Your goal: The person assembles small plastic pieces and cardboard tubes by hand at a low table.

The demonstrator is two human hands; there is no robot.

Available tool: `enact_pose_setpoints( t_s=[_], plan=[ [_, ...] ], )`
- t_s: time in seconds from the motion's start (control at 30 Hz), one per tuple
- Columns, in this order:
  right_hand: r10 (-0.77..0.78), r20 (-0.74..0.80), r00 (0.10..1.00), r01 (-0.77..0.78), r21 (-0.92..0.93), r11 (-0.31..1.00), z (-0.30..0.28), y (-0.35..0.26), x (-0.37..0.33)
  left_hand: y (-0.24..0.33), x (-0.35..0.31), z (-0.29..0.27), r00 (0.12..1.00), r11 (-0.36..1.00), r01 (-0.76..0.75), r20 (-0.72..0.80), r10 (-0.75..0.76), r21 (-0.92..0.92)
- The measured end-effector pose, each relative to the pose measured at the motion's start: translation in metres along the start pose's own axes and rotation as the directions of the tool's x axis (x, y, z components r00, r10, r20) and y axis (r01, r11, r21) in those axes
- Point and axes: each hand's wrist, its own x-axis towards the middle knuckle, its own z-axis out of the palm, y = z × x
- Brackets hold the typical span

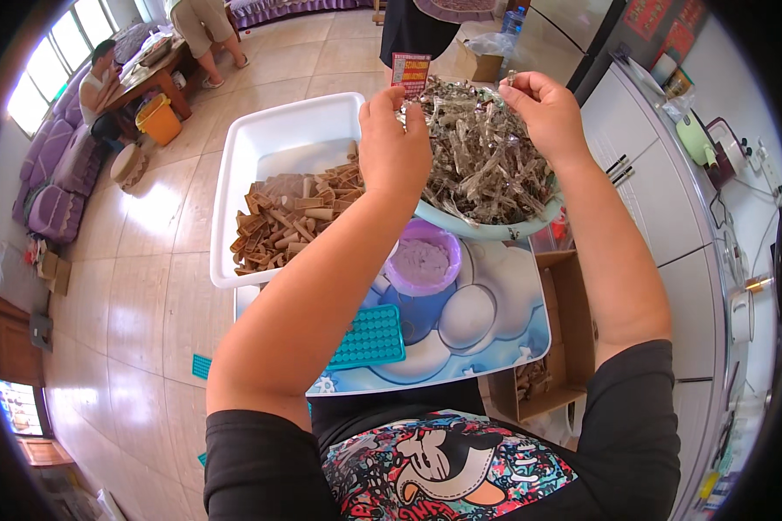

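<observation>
My left hand (393,139) is raised over the near edge of a pale green basin (487,229) heaped with clear plastic pieces (478,156). Its fingers are pinched on a small clear piece. My right hand (543,104) is held up over the same heap, fingertips pinching a small clear piece at its top. The two hands are a short way apart. To the left, a white tray (261,139) holds a pile of brown wooden pieces (291,217).
A purple bowl (423,257) and a teal grid mould (367,336) lie on a blue-and-white small table (504,330). An open cardboard box (556,347) stands at the right by white cabinets (660,200). Two people are by a table at far left, another stands beyond the basin.
</observation>
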Motion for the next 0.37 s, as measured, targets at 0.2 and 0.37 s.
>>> enact_pose_setpoints(
  t_s=[0.2,0.37],
  plan=[
    [-0.008,-0.014,1.0,0.009,0.047,0.999,-0.002,-0.014,0.001,-0.006,-0.012,0.004,0.996,0.984,-0.083,0.024,0.088,-0.159],
    [-0.027,-0.02,0.999,0.026,-0.025,0.999,-0.007,-0.017,0.002,0.001,-0.025,0.004,0.987,0.985,0.026,0.159,0.001,-0.172]
  ],
)
